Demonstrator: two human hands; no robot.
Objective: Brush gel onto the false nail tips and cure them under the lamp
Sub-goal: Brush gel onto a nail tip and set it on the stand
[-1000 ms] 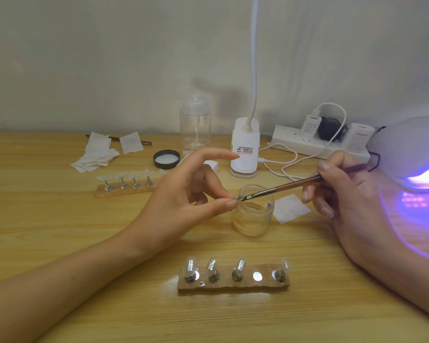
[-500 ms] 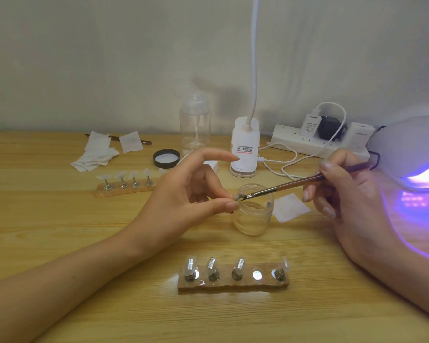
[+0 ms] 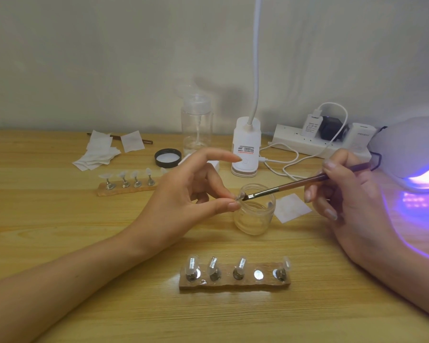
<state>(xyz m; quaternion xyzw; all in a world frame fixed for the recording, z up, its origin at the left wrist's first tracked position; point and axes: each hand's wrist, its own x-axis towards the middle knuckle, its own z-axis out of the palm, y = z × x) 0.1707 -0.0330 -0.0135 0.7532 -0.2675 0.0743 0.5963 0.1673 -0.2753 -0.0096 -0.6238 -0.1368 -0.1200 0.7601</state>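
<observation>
False nail tip (image 3: 240,195), one of them, sits pinched between the thumb and a finger of the left hand (image 3: 183,194), just above the near-left rim of the single open glass jar (image 3: 254,219); the index finger of that hand sticks out straight. The right hand (image 3: 349,194) grasps one brown brush (image 3: 297,183) like a pen, fingers curled round the handle, and the bristles touch the held tip.

On the tabletop (image 3: 60,243), nearest of all, lies one wooden holder (image 3: 233,284) with five metal spots: four carry small stands with tips, and the fourth spot from the left shows a bare disc. A second holder (image 3: 124,191) lies farther off on the left with four stands in view; the left hand hides its right end.

At the far right one curing lamp (image 3: 411,149) glows violet. Along the far side stand one black jar lid (image 3: 168,157), one clear pump bottle (image 3: 196,125), one white desk lamp base (image 3: 245,149) and one power strip (image 3: 295,142). A pile of white wipes (image 3: 97,154) lies far left, and one single wipe (image 3: 291,207) just right of the jar.
</observation>
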